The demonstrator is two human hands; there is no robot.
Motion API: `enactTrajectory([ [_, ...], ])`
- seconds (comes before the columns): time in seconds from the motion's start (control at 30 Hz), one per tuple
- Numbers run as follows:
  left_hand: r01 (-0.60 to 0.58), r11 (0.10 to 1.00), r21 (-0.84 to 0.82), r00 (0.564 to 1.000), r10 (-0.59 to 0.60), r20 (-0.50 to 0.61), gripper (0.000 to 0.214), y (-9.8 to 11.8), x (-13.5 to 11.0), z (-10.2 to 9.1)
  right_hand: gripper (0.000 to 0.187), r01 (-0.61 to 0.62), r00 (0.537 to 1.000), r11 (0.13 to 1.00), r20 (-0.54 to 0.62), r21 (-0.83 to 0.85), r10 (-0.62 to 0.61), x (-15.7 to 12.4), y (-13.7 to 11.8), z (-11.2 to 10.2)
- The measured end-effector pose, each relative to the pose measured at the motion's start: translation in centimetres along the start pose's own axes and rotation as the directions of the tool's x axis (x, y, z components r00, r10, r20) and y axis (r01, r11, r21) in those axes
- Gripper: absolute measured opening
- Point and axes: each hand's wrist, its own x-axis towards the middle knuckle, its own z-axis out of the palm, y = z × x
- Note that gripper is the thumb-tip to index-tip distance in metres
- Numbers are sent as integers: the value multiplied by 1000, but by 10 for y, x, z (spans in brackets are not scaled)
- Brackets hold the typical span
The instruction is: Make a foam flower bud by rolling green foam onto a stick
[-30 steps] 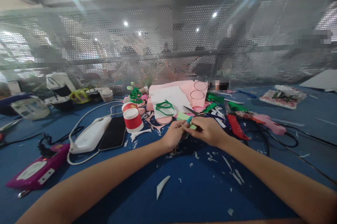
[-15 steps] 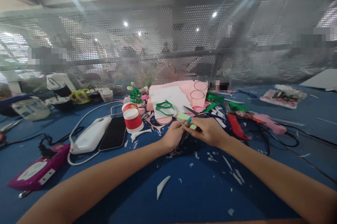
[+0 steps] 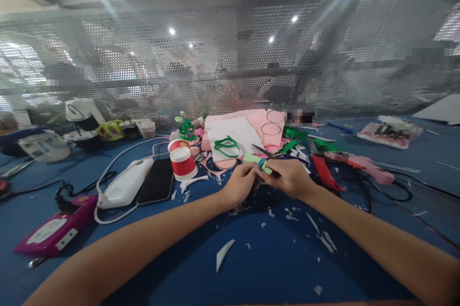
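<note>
My left hand (image 3: 239,187) and my right hand (image 3: 290,176) meet over the middle of the blue table, both closed with fingertips together. Between them they pinch a small teal strip (image 3: 261,163); my fingers cover most of it. Just behind the fingertips lies a light green paper piece (image 3: 251,158). Scissors (image 3: 265,151) rest with their blades pointing up-left, close to my right hand. Farther back, a loop of green strip (image 3: 227,146) lies on a white sheet (image 3: 235,129), over pink paper (image 3: 276,141) with drawn circles.
Left stand red-and-white paper cups (image 3: 183,164), a black phone (image 3: 156,181), a white power bank (image 3: 127,185) and a purple power strip (image 3: 55,227). Right lie a red piece (image 3: 326,174) and a pink glue gun (image 3: 373,168) with its cord. White scraps (image 3: 224,254) litter the front. A mesh panel (image 3: 223,57) rises behind.
The view has shifted slightly. My hands stay together; the teal strip between my fingertips has tilted a little, and the right fingers have moved slightly.
</note>
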Motion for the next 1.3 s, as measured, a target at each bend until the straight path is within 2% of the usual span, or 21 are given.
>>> enactTrajectory([
  [0.27, -11, 1000, 20, 1000, 11, -14, 35, 1, 0, 0, 27, 75, 995, 995, -60, -59, -79, 0, 4, 0],
  [1.0, 11, 1000, 28, 1000, -10, -28, 33, 1, -1, 0, 30, 113, 988, 985, -94, -132, -126, 3, 4, -2],
  [1.2, 7, 999, 39, 999, -6, -32, 33, 2, -2, 0, 31, 100, 988, 987, -108, -123, -114, 3, 3, -2],
  [1.3, -3, 999, 39, 1000, 4, -30, 34, 2, -1, 0, 31, 71, 994, 996, -82, -59, -76, 2, 2, -2],
])
